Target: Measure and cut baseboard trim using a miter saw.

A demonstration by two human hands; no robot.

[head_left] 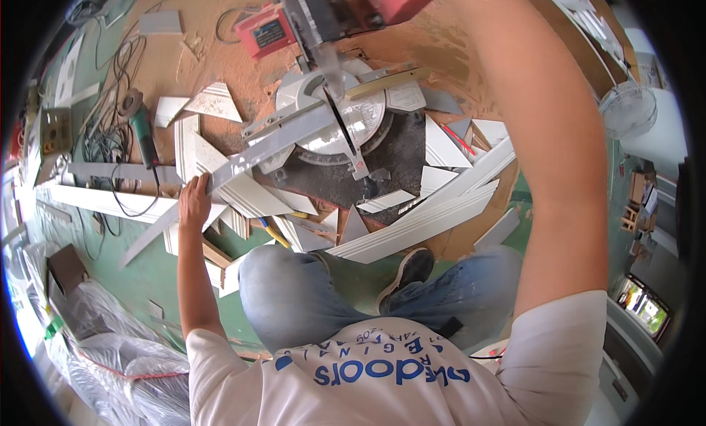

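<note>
Head view: long grey-white strip (283, 138) lies ahead of the person, left of centre, its upper length across the left side of the mitre saw's (368, 135) round table. Long axis runs obliquely, from the person's near left, low over the green floor (121, 290), up and away to the right, toward the dark blade slot (344, 132). Axis and slot are not parallel; they meet at a clear angle just below the blade guard (331, 67). Whether the strip's far end stops at the slot or runs past it: cannot tell, guard and glare confuse the edge. Left hand (193, 203) is the nearer one, in contact: fingers closed over the strip, gripping it partway along, outside the saw table, with a free tail trailing behind toward the lower left. Right arm (555, 147) extends forward along the right side, past the saw, and leaves the view at the top; right hand lies out of frame, so cannot tell whether it is open or gripping. Saw head (316, 25) sits above the table's far side, blurred. Judged key relation: strip axis against slot, set from the left hand alone as far as visible. Nearby: green angle grinder (142, 132) left of the saw, beyond the left hand; white moulding offcut (445, 143) right of the table, apart from the strip.
</note>
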